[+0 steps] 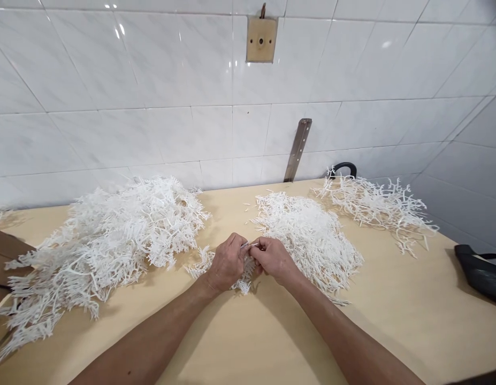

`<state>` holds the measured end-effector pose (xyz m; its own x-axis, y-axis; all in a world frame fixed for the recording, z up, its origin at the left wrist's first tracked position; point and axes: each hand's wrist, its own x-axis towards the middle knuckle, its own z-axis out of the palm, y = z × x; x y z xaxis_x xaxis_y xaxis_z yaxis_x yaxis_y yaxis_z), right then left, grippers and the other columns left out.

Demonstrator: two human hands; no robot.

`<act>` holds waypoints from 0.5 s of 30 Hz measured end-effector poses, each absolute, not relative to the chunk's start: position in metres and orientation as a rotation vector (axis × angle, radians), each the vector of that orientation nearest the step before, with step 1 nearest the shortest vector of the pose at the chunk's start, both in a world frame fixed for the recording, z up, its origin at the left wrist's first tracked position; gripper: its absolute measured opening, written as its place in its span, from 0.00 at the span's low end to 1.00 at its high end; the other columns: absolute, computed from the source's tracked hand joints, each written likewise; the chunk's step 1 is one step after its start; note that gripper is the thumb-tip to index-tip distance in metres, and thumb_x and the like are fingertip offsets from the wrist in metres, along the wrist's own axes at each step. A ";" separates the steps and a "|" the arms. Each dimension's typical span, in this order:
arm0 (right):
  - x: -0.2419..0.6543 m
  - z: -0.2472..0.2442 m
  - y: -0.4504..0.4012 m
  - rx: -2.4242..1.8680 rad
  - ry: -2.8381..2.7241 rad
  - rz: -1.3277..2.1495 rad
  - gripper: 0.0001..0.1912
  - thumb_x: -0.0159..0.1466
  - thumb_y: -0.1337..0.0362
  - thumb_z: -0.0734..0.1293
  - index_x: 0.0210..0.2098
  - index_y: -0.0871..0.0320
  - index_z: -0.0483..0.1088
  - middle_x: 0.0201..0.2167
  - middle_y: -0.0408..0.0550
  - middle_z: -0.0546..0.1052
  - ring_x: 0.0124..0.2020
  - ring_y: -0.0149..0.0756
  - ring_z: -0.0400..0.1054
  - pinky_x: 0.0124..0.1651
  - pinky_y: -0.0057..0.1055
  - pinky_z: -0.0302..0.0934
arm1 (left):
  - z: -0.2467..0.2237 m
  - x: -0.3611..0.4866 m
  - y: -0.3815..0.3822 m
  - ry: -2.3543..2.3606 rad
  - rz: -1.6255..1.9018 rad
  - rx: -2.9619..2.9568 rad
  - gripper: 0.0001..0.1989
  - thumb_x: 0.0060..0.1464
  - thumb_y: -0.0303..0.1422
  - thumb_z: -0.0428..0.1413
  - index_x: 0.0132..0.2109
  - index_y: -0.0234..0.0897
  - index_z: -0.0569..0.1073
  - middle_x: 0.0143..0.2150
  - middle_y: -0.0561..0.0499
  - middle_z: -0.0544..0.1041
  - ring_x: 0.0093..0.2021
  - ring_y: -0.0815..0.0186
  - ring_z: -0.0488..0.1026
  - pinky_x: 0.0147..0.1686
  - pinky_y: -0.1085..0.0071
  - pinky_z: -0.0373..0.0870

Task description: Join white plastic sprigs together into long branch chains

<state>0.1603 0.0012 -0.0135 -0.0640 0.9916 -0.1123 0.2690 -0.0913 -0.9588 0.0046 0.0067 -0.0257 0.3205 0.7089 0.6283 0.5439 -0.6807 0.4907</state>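
Observation:
My left hand (227, 263) is closed around a white branched plastic piece (243, 285), whose thin prongs stick out below the fingers. Close beside it, my right hand (274, 259) pinches at the same spot with thumb and forefinger; the fingertips hide most of what they grip. Left of my hands spreads a large heap of white bristly branched pieces (127, 230), with a small clump (200, 263) near my left wrist. Against my right hand lies a pile of short, thin white plastic sticks (312, 235).
Bare curly white plastic runners (376, 206) lie at the back right of the wooden table (248, 342). A black handle (346, 170) shows behind them. A metal strip (298, 149) leans on the tiled wall. A black object (480, 272) sits far right, cardboard (7, 251) far left.

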 end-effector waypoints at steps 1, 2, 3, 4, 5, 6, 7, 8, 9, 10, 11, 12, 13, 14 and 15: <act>0.159 -0.013 0.001 -1.450 -1.388 1.220 0.03 0.54 0.67 0.64 0.24 0.56 0.68 0.15 0.38 0.70 0.14 0.30 0.66 0.16 0.24 0.57 | -0.025 0.005 0.006 1.161 1.302 2.349 0.09 0.65 0.33 0.46 0.35 0.38 0.66 0.32 0.51 0.69 0.32 0.66 0.66 0.33 0.70 0.62; 0.157 -0.013 0.001 -1.453 -1.366 1.230 0.04 0.54 0.66 0.64 0.23 0.56 0.67 0.15 0.38 0.69 0.14 0.30 0.66 0.17 0.24 0.58 | -0.024 0.006 0.006 1.181 1.312 2.290 0.09 0.65 0.33 0.47 0.35 0.38 0.66 0.31 0.51 0.69 0.31 0.66 0.66 0.33 0.70 0.61; 0.156 -0.012 0.001 -1.456 -1.349 1.242 0.04 0.54 0.66 0.64 0.23 0.56 0.66 0.14 0.38 0.69 0.14 0.31 0.66 0.17 0.25 0.59 | -0.022 0.008 0.005 1.209 1.318 2.218 0.09 0.64 0.34 0.48 0.34 0.38 0.66 0.30 0.52 0.68 0.31 0.66 0.65 0.33 0.70 0.61; 0.154 -0.010 0.000 -1.466 -1.349 1.234 0.04 0.55 0.65 0.64 0.23 0.56 0.66 0.14 0.39 0.69 0.14 0.31 0.65 0.17 0.26 0.59 | -0.021 0.009 0.004 1.237 1.322 2.138 0.10 0.64 0.34 0.49 0.33 0.38 0.65 0.28 0.53 0.67 0.30 0.67 0.64 0.32 0.70 0.60; 0.153 -0.009 -0.001 -1.479 -1.370 1.179 0.04 0.55 0.64 0.64 0.24 0.55 0.67 0.15 0.40 0.70 0.14 0.31 0.65 0.18 0.26 0.59 | -0.019 0.010 0.002 1.260 1.327 2.060 0.10 0.63 0.35 0.49 0.32 0.38 0.65 0.27 0.54 0.66 0.29 0.67 0.63 0.32 0.70 0.60; 0.152 -0.007 -0.002 -1.499 -1.408 1.076 0.04 0.55 0.64 0.65 0.24 0.55 0.67 0.16 0.41 0.71 0.16 0.32 0.66 0.19 0.26 0.59 | -0.017 0.012 0.001 1.272 1.332 1.994 0.11 0.63 0.36 0.50 0.32 0.38 0.65 0.26 0.55 0.66 0.28 0.68 0.62 0.31 0.71 0.59; 0.152 -0.006 -0.003 -1.517 -1.459 0.940 0.05 0.56 0.64 0.65 0.24 0.55 0.67 0.18 0.42 0.72 0.18 0.32 0.67 0.21 0.27 0.60 | -0.015 0.013 -0.001 1.272 1.337 1.943 0.11 0.62 0.37 0.51 0.32 0.38 0.66 0.26 0.55 0.65 0.27 0.68 0.61 0.31 0.71 0.58; 0.152 -0.006 -0.003 -1.522 -1.517 0.796 0.05 0.56 0.64 0.65 0.24 0.55 0.67 0.20 0.44 0.74 0.20 0.33 0.68 0.24 0.27 0.61 | -0.013 0.013 -0.002 1.265 1.344 1.908 0.11 0.61 0.38 0.51 0.32 0.38 0.66 0.25 0.56 0.65 0.27 0.68 0.61 0.30 0.71 0.58; 0.153 -0.006 -0.003 -1.516 -1.565 0.669 0.06 0.57 0.64 0.65 0.24 0.56 0.68 0.22 0.45 0.75 0.23 0.34 0.69 0.27 0.28 0.62 | -0.011 0.013 -0.002 1.259 1.353 1.880 0.12 0.61 0.39 0.52 0.32 0.38 0.67 0.25 0.56 0.65 0.27 0.68 0.60 0.30 0.71 0.58; 0.154 -0.006 -0.003 -1.503 -1.590 0.590 0.06 0.57 0.64 0.65 0.24 0.56 0.68 0.24 0.46 0.77 0.25 0.35 0.69 0.29 0.29 0.63 | -0.009 0.013 -0.002 1.257 1.361 1.849 0.12 0.60 0.40 0.53 0.31 0.38 0.68 0.24 0.56 0.64 0.26 0.69 0.60 0.30 0.72 0.57; 0.156 -0.007 -0.003 -1.494 -1.586 0.582 0.07 0.58 0.63 0.64 0.24 0.56 0.68 0.25 0.47 0.77 0.25 0.36 0.70 0.29 0.30 0.63 | -0.008 0.012 -0.001 1.260 1.363 1.809 0.13 0.60 0.41 0.53 0.31 0.38 0.68 0.24 0.57 0.63 0.26 0.69 0.59 0.29 0.72 0.57; 0.158 -0.007 -0.001 -1.496 -1.556 0.623 0.06 0.59 0.63 0.64 0.26 0.56 0.69 0.24 0.47 0.77 0.24 0.36 0.70 0.28 0.30 0.64 | -0.007 0.011 0.001 1.265 1.358 1.758 0.14 0.59 0.42 0.53 0.30 0.38 0.68 0.23 0.57 0.62 0.25 0.70 0.58 0.29 0.72 0.57; 0.161 -0.008 0.000 -1.503 -1.504 0.687 0.06 0.59 0.62 0.64 0.28 0.56 0.69 0.23 0.46 0.77 0.21 0.35 0.70 0.25 0.29 0.63 | -0.006 0.010 0.003 1.269 1.347 1.696 0.15 0.59 0.43 0.54 0.30 0.37 0.67 0.23 0.58 0.62 0.25 0.70 0.58 0.28 0.73 0.57; 0.164 -0.008 0.001 -1.510 -1.441 0.759 0.06 0.59 0.61 0.64 0.29 0.56 0.69 0.20 0.44 0.75 0.18 0.35 0.69 0.22 0.29 0.62 | -0.006 0.008 0.005 1.267 1.328 1.631 0.16 0.58 0.44 0.54 0.29 0.37 0.67 0.22 0.58 0.61 0.24 0.71 0.58 0.27 0.73 0.57; 0.167 -0.008 0.003 -1.507 -1.380 0.832 0.06 0.59 0.61 0.64 0.30 0.56 0.68 0.18 0.42 0.74 0.15 0.34 0.68 0.20 0.29 0.61 | -0.006 0.007 0.007 1.258 1.301 1.570 0.17 0.57 0.45 0.55 0.29 0.37 0.67 0.22 0.58 0.61 0.24 0.71 0.57 0.26 0.74 0.56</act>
